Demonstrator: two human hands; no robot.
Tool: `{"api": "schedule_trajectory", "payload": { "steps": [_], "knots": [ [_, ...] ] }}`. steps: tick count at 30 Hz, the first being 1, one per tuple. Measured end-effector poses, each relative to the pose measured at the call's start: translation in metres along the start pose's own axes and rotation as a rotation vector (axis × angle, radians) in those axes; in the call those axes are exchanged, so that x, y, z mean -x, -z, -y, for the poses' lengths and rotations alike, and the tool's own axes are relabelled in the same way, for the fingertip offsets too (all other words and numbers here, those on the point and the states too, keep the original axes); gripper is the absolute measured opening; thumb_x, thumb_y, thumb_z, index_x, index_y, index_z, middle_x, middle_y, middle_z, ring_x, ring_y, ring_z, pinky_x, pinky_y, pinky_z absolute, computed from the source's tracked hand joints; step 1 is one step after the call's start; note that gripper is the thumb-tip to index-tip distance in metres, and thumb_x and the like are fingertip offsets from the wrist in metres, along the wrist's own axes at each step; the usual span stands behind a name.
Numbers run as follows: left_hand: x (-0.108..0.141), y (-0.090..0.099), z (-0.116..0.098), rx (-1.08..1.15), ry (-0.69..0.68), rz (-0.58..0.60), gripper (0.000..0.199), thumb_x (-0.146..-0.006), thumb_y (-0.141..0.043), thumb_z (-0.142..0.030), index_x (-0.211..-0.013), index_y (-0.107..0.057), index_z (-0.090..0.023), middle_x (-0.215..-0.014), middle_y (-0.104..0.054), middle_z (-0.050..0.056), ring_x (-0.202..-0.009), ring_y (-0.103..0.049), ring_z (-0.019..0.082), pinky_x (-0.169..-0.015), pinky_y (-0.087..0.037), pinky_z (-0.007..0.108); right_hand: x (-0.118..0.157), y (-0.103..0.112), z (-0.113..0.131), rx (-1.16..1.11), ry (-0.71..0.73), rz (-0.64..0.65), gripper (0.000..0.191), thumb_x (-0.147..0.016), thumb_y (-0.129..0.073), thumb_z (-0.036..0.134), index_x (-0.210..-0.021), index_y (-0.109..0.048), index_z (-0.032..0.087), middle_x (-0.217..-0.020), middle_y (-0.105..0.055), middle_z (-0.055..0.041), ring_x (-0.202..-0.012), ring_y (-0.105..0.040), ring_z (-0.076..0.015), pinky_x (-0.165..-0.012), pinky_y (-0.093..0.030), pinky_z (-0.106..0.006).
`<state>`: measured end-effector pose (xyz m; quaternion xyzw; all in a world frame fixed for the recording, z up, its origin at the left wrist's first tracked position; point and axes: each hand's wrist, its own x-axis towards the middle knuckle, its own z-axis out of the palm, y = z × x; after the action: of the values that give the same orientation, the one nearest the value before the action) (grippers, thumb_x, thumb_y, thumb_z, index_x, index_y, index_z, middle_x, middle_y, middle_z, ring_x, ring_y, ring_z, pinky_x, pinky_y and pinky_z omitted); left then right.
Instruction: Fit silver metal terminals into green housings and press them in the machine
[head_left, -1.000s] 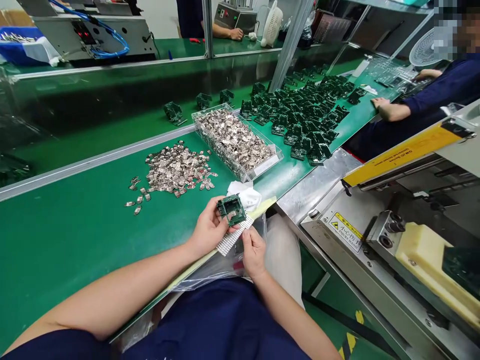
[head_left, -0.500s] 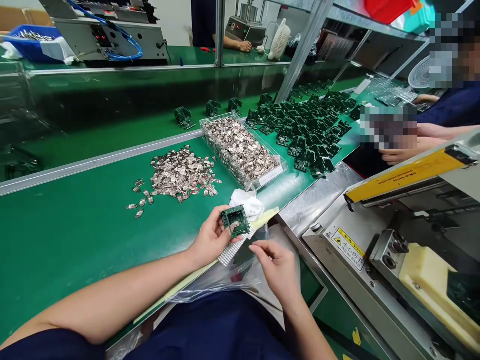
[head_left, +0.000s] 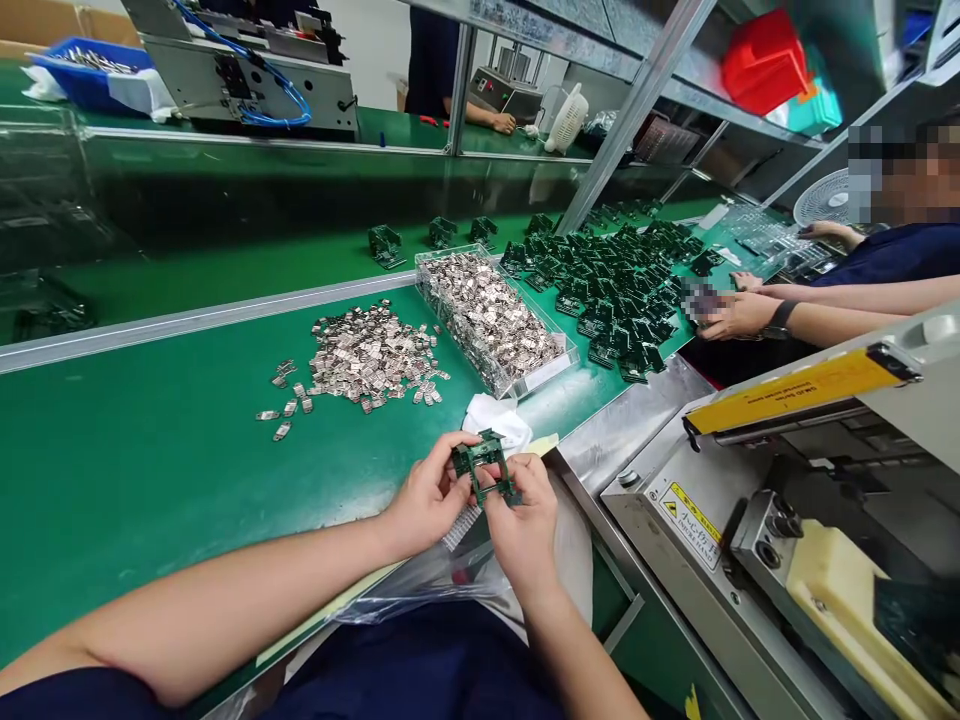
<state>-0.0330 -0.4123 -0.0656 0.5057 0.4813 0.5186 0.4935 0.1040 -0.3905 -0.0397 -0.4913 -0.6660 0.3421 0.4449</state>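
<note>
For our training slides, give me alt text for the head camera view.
The left hand and right hand hold a green circuit board above a green workbench, beside a loose pile of small metal parts and a clear tray full of them; more green boards lie beyond.

The circuit board [head_left: 474, 462] was glossy green, the clips [head_left: 371, 355] shiny bare metal, the tray [head_left: 461, 340] clear smooth plastic, and the rag [head_left: 499, 420] soft white cloth.

cameras: 1 | mount: head | facing: forward, down | near: hands [head_left: 429, 498] [head_left: 525, 530] | beyond: green workbench [head_left: 150, 470]
</note>
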Motion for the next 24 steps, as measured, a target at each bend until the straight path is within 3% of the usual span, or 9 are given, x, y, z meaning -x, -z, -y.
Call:
{"api": "schedule_trajectory", "payload": {
  "steps": [5, 11, 14, 17, 19, 21, 24],
  "knots": [
    [0.004, 0.000, -0.005, -0.066, -0.023, 0.002, 0.035, -0.090, -0.051, -0.027, -0.125, -0.047, -0.024, -0.068, -0.055, -0.003, -0.060, -0.058, 0.015, -0.059, -0.047, 0.025, 0.001, -0.002, 0.003, -0.032, -0.050, -0.011, 0.015, -0.083, -0.062, 0.026, -0.070, -0.064, 0.021, -0.077, -0.052, -0.0027, -0.074, -0.052, -0.0194, -0.066, -0.042, -0.030],
    [0.007, 0.001, 0.001, -0.064, -0.029, -0.055, 0.038, -0.085, -0.060, -0.033, -0.121, -0.054, -0.028, -0.065, -0.057, -0.002, -0.062, -0.060, 0.018, -0.060, -0.051, 0.027, 0.002, -0.009, -0.001, -0.181, -0.098, -0.122, 0.021, -0.075, -0.067, 0.027, -0.062, -0.053, 0.020, -0.072, -0.049, 0.0006, -0.065, -0.047, -0.0149, -0.058, -0.040, -0.025],
    [0.007, 0.001, -0.002, -0.050, -0.023, -0.051, 0.039, -0.080, -0.065, -0.036, -0.117, -0.057, -0.028, -0.068, -0.060, -0.001, -0.066, -0.063, 0.020, -0.063, -0.055, 0.030, 0.002, -0.001, -0.003, -0.255, -0.109, -0.119, 0.022, -0.075, -0.069, 0.031, -0.064, -0.054, 0.020, -0.073, -0.048, 0.0006, -0.064, -0.047, -0.0142, -0.057, -0.041, -0.024],
    [0.003, -0.004, -0.012, -0.004, -0.001, 0.002, 0.041, -0.081, -0.065, -0.039, -0.118, -0.054, -0.027, -0.076, -0.064, 0.002, -0.071, -0.065, 0.021, -0.068, -0.058, 0.033, 0.006, 0.030, -0.001, -0.299, -0.105, -0.046, 0.017, -0.077, -0.070, 0.029, -0.089, -0.063, 0.020, -0.082, -0.055, -0.0014, -0.066, -0.050, -0.0149, -0.058, -0.045, -0.025],
    [-0.002, -0.013, -0.023, 0.041, 0.021, 0.102, 0.040, -0.084, -0.061, -0.040, -0.119, -0.051, -0.026, -0.082, -0.066, 0.004, -0.074, -0.067, 0.022, -0.070, -0.058, 0.035, 0.010, 0.062, 0.004, -0.249, -0.022, 0.010, 0.050, -0.075, -0.075, 0.028, -0.122, -0.058, 0.024, -0.104, -0.059, -0.0067, -0.078, -0.056, -0.0185, -0.066, -0.049, -0.028],
    [-0.008, -0.030, -0.035, 0.066, 0.022, 0.282, 0.037, -0.087, -0.056, -0.039, -0.121, -0.050, -0.025, -0.086, -0.066, 0.006, -0.075, -0.067, 0.022, -0.070, -0.058, 0.035, 0.019, 0.098, 0.011, -0.153, 0.087, 0.058, 0.077, -0.072, -0.081, 0.032, -0.141, -0.045, 0.029, -0.123, -0.055, -0.0100, -0.087, -0.058, -0.0222, -0.075, -0.050, -0.033],
    [-0.020, -0.069, -0.056, 0.039, -0.032, 0.617, 0.035, -0.090, -0.052, -0.034, -0.124, -0.050, -0.025, -0.088, -0.065, 0.007, -0.070, -0.066, 0.019, -0.065, -0.057, 0.031, 0.042, 0.150, 0.017, -0.023, 0.171, 0.033, 0.072, -0.070, -0.084, 0.037, -0.135, -0.054, 0.031, -0.120, -0.060, -0.0096, -0.080, -0.060, -0.0234, -0.076, -0.053, -0.037]
  ]
}}
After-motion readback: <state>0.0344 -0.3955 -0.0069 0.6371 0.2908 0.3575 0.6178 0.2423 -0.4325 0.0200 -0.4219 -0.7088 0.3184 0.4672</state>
